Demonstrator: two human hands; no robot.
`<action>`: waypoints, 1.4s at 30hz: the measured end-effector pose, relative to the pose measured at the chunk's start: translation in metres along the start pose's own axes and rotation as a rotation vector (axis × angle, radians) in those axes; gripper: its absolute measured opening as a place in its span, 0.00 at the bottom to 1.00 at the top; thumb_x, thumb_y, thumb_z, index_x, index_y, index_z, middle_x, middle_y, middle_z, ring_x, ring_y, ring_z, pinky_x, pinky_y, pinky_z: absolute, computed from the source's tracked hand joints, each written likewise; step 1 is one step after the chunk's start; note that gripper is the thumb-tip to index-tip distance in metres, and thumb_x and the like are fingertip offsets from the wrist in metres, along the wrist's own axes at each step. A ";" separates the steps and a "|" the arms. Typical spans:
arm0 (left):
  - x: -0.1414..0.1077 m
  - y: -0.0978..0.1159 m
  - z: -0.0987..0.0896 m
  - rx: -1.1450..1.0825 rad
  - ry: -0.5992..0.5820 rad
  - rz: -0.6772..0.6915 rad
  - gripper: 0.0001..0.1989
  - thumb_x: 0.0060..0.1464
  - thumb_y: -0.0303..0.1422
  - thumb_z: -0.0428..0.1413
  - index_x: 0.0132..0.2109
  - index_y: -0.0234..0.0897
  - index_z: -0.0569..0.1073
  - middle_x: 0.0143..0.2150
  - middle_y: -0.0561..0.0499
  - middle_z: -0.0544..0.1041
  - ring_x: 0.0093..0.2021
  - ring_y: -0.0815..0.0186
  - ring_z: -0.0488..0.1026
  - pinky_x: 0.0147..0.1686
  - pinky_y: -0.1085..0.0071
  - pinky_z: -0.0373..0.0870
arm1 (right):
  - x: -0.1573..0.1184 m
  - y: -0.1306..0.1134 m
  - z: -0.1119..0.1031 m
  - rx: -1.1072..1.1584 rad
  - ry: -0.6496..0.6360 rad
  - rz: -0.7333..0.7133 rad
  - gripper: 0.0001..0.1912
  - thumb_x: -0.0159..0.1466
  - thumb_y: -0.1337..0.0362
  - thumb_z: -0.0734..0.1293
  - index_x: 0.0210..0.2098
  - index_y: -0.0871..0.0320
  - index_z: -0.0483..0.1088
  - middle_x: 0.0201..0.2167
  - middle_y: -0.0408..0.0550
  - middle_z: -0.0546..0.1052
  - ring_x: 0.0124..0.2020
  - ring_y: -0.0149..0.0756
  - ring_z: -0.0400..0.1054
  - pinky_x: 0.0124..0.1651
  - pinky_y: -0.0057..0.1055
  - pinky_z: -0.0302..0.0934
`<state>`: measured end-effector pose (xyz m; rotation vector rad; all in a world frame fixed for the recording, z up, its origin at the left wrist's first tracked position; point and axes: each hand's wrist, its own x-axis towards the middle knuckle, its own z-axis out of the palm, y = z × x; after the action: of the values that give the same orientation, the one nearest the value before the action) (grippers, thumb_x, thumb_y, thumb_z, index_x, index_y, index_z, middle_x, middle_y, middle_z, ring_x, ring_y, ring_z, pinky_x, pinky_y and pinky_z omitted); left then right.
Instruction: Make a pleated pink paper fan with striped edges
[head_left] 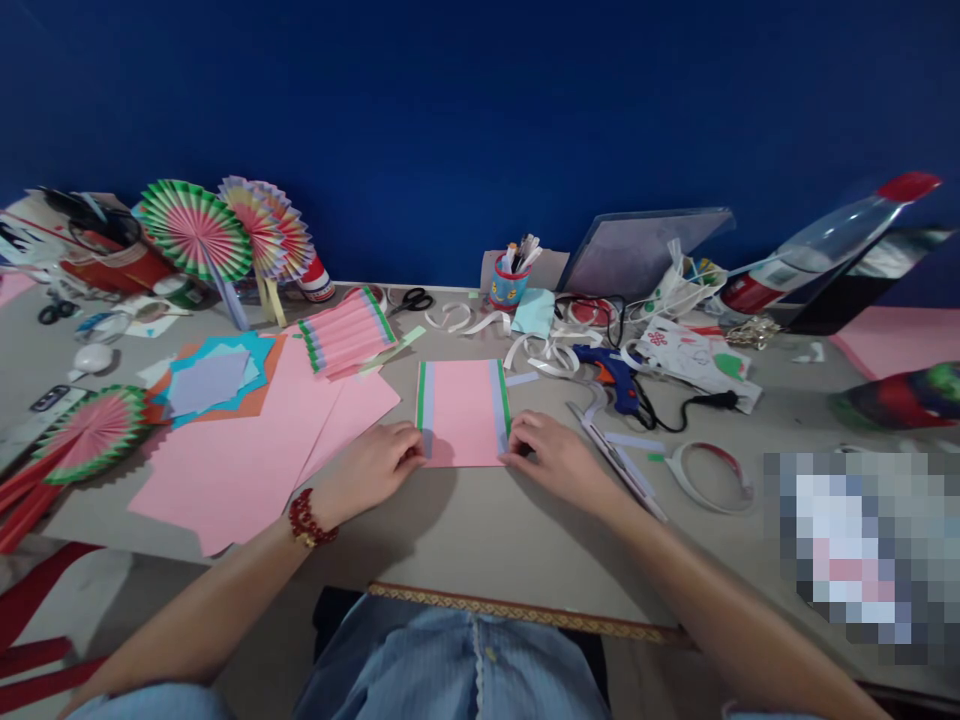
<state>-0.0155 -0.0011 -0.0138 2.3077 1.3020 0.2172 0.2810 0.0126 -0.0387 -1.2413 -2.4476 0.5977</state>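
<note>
- Head view: one pink paper sheet (463, 415) lies flat on the table (480, 530), between the left hand (375, 462) and the right hand (562, 458).
- Each hand has bent fingers and a thumb drawn in close at a near corner of that sheet; whether they pinch the paper or only rest on it, I cannot tell.
- Two green strips (421, 395) and two lilac strips (498, 400) run along its sides, one of each colour per side. That edging looks complete, as I judge it.
- No pleats show in the sheet, so any folding like that of the pleated sheet (349, 335), beyond the left hand, is undone.
- Four round paper fans are visible, all to the left of the left hand: three upright, among them a green-edged fan (196, 232), and one lying fan (94, 432).
- At least two plain pink sheets (247, 460) overlap just left of the left hand; their exact number is hidden.
- Beyond the right hand lies one blue glue gun (619, 380); one pen cup (508, 286) stands farther off.
- Two pairs of scissors show: black scissors (416, 299) beyond the hands, and another pair (57, 311) far left.
</note>
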 end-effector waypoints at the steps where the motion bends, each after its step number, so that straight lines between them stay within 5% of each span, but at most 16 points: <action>1: 0.000 0.000 0.000 0.000 -0.001 0.000 0.07 0.64 0.31 0.52 0.36 0.38 0.71 0.34 0.51 0.73 0.33 0.64 0.69 0.35 0.69 0.62 | 0.000 0.000 0.000 -0.003 0.000 -0.001 0.08 0.66 0.63 0.67 0.31 0.56 0.68 0.35 0.47 0.71 0.38 0.38 0.66 0.41 0.32 0.58; 14: 0.009 -0.005 -0.006 -0.042 -0.067 -0.026 0.06 0.60 0.32 0.54 0.34 0.39 0.71 0.34 0.52 0.74 0.33 0.65 0.71 0.33 0.70 0.61 | -0.002 -0.003 -0.001 -0.002 0.008 0.010 0.07 0.66 0.62 0.67 0.31 0.56 0.68 0.35 0.47 0.71 0.38 0.39 0.66 0.42 0.34 0.59; 22: 0.023 -0.008 -0.018 0.040 -0.207 -0.043 0.05 0.57 0.32 0.56 0.32 0.40 0.72 0.30 0.54 0.75 0.33 0.63 0.71 0.30 0.71 0.57 | -0.001 -0.003 -0.001 -0.009 0.001 0.011 0.07 0.66 0.63 0.67 0.31 0.56 0.68 0.35 0.47 0.71 0.38 0.38 0.66 0.42 0.33 0.58; 34: 0.015 -0.004 -0.014 0.069 -0.156 -0.003 0.05 0.60 0.31 0.53 0.34 0.39 0.70 0.34 0.53 0.74 0.35 0.63 0.71 0.33 0.70 0.59 | -0.002 -0.005 -0.002 -0.025 0.008 0.015 0.07 0.66 0.63 0.67 0.32 0.56 0.69 0.35 0.47 0.72 0.39 0.39 0.66 0.42 0.33 0.59; 38: 0.007 -0.003 -0.009 0.067 -0.094 0.042 0.05 0.62 0.28 0.51 0.43 0.38 0.71 0.39 0.51 0.73 0.38 0.63 0.71 0.38 0.69 0.63 | -0.004 -0.006 -0.001 -0.045 0.035 0.010 0.06 0.67 0.62 0.66 0.34 0.57 0.70 0.37 0.48 0.73 0.41 0.39 0.67 0.44 0.34 0.59; 42: -0.001 -0.005 0.001 0.183 -0.008 0.204 0.23 0.63 0.23 0.47 0.61 0.46 0.66 0.48 0.46 0.72 0.48 0.59 0.68 0.49 0.63 0.64 | -0.006 -0.008 0.002 -0.137 0.024 -0.051 0.04 0.68 0.65 0.65 0.39 0.56 0.73 0.42 0.50 0.73 0.44 0.40 0.67 0.46 0.34 0.59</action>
<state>-0.0195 -0.0005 -0.0166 2.5953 1.1230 0.1618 0.2783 0.0031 -0.0372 -1.2242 -2.5279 0.4050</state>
